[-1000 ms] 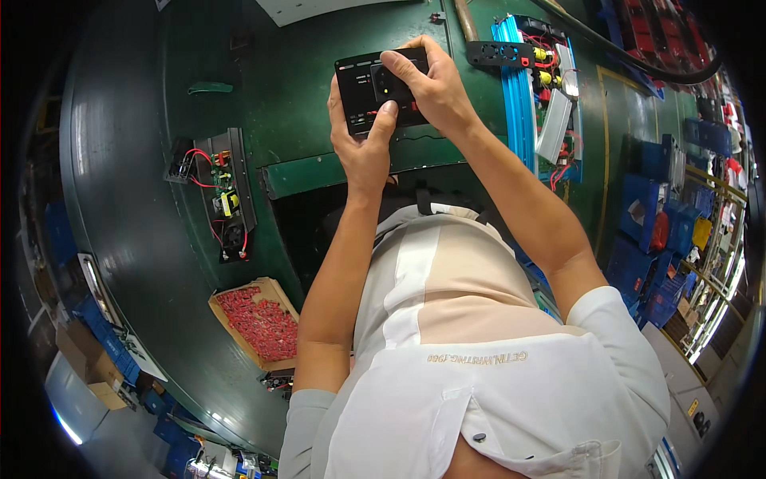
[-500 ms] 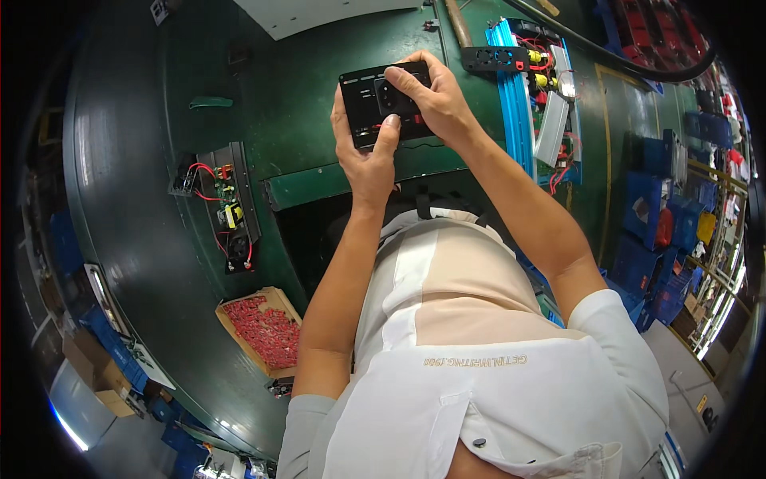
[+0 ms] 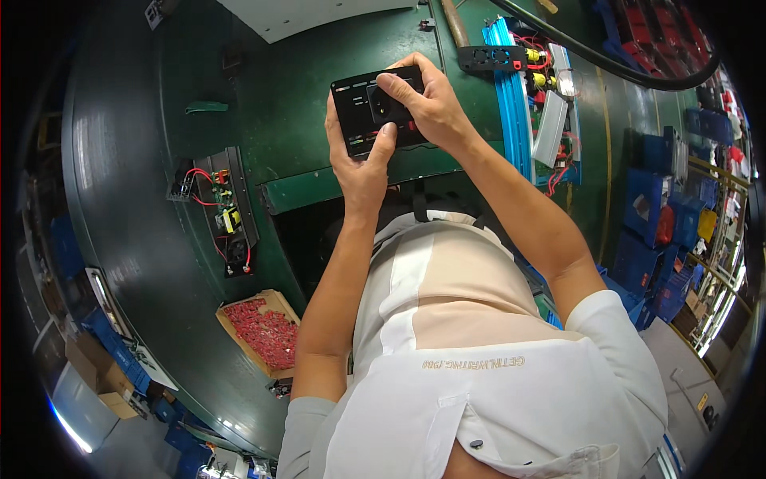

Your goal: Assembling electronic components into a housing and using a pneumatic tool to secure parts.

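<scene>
Head view: both hands on black panel [image 3: 375, 112].
Left hand [image 3: 359, 156] grips its lower edge; right hand [image 3: 431, 104] now presses fingers onto its face, above green bench [image 3: 263, 104].

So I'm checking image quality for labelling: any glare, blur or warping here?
Head view: fisheye bends the green bench edge, dark vignette at the corners; soft glare streaks on the bench's left side; the black panel in both hands is sharp, the blue bins at the right rim compressed.

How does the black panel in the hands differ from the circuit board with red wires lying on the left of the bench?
The black rectangular panel is gripped by the left hand and right hand; the green circuit board with red wires lies untouched on the green bench. The panel's face is plain black; the board bares components. Both are elongated.
</scene>
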`<state>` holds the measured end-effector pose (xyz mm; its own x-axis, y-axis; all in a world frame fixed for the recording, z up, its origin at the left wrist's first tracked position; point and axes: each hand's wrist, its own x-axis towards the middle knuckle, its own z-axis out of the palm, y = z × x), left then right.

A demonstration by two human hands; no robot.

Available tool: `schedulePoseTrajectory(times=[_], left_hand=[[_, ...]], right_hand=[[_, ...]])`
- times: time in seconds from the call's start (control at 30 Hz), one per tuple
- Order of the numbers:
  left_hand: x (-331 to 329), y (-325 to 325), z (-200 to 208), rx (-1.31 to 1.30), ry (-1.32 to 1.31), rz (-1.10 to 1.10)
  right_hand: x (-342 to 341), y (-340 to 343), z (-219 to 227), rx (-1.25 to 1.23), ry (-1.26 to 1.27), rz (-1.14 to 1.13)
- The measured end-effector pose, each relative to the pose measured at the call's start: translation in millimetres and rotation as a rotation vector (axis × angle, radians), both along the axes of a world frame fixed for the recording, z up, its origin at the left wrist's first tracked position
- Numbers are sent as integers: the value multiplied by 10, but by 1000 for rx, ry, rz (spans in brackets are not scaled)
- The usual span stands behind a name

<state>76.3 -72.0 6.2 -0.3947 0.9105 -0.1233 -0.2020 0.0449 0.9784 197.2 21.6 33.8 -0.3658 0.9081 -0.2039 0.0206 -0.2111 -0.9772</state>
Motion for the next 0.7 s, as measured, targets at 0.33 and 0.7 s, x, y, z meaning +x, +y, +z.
schedulePoseTrajectory(times=[0.33,0.7], left_hand=[[-9,10,25,-46,139,8],[-60,-27,33,-80,175,-32]], right_hand=[[8,35,-88,47,52,-21],[4,14,-143,-4,99,-46]])
